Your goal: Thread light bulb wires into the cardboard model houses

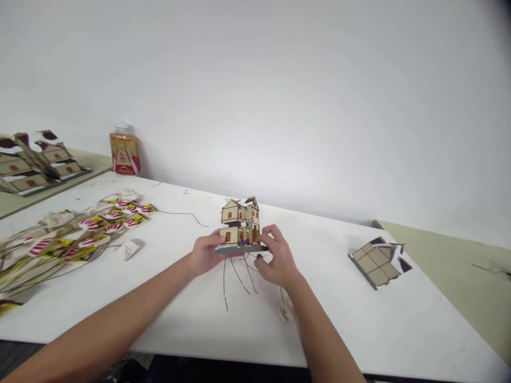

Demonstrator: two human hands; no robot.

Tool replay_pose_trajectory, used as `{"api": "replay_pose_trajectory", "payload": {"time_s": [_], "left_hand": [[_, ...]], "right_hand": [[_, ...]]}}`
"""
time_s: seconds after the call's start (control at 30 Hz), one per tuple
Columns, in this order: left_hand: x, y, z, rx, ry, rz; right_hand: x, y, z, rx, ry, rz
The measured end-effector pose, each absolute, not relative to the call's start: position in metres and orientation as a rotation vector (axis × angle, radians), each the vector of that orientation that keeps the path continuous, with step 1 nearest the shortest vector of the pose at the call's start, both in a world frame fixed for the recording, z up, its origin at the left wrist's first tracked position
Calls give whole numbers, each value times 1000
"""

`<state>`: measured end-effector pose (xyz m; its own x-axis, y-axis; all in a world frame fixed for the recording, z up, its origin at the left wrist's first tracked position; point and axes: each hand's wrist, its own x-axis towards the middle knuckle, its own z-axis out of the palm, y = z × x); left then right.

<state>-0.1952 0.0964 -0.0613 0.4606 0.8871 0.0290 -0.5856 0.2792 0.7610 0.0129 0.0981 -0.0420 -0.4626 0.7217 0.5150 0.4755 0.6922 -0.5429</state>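
Observation:
A small model house (235, 221) with cream walls, lit-coloured windows and a grey base is held upright above the white table. My left hand (206, 254) grips the left end of its base, thumb on the front wall. At the right end my right hand (277, 259) has its fingers curled, with the index finger touching the house near its door. Several thin dark wires (240, 276) hang below the base. A pale round piece (285, 309) on a wire lies beneath my right forearm.
Wired pieces with red-and-white striped parts (91, 226) are heaped on the left of the white table (187, 324). A labelled bottle (124, 150) stands at the back left, beside more model houses (54, 157). Another house (377, 263) lies tilted on the right.

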Motion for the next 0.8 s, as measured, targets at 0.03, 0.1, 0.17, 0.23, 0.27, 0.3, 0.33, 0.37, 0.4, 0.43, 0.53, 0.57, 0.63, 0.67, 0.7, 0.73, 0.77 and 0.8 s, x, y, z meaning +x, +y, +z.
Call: {"api": "replay_pose_trajectory", "payload": {"time_s": [0.03,0.1,0.17,0.23,0.27,0.3,0.33,0.37,0.4,0.43,0.53,0.57,0.63,0.67,0.7,0.73,0.77,0.8], "left_hand": [[-195,97,-62,789,452,1040],[-194,97,-63,785,457,1049],[-194,97,-64,785,459,1050],[-192,97,-62,801,472,1032],[-191,96,-61,827,495,1017],[-190,96,-60,863,532,1002],[-190,95,-58,903,579,989],[-189,95,-56,942,634,979],[-189,94,-54,975,693,975],[-190,94,-51,1002,754,977],[-202,85,-36,1050,936,1040],[-210,78,-28,1083,1013,1085],[-235,58,-10,1182,1216,1181],[-252,43,-1,1392,1459,1173],[-272,27,7,1578,1742,1089],[-293,9,14,1707,2046,956],[-316,-10,18,1761,2344,755],[-339,-29,20,1733,2575,551]], "right_hand": [[11,98,-44,-930,-2167,367],[9,99,-46,-969,-2189,260],[7,100,-49,-1009,-2195,170],[8,101,-51,-1026,-2193,110],[8,102,-53,-1025,-2192,92],[9,103,-54,-1021,-2187,78],[10,104,-55,-1015,-2178,65],[10,105,-57,-1005,-2166,52],[10,105,-58,-996,-2152,38],[10,106,-59,-991,-2142,24],[12,107,-63,-1000,-2138,-33],[13,107,-64,-1009,-2144,-62],[15,109,-65,-1028,-2164,-137],[16,110,-66,-1036,-2183,-179],[18,111,-66,-1041,-2205,-220],[19,112,-66,-1047,-2226,-258],[19,113,-66,-1053,-2244,-286],[20,113,-67,-1057,-2257,-304]]}}
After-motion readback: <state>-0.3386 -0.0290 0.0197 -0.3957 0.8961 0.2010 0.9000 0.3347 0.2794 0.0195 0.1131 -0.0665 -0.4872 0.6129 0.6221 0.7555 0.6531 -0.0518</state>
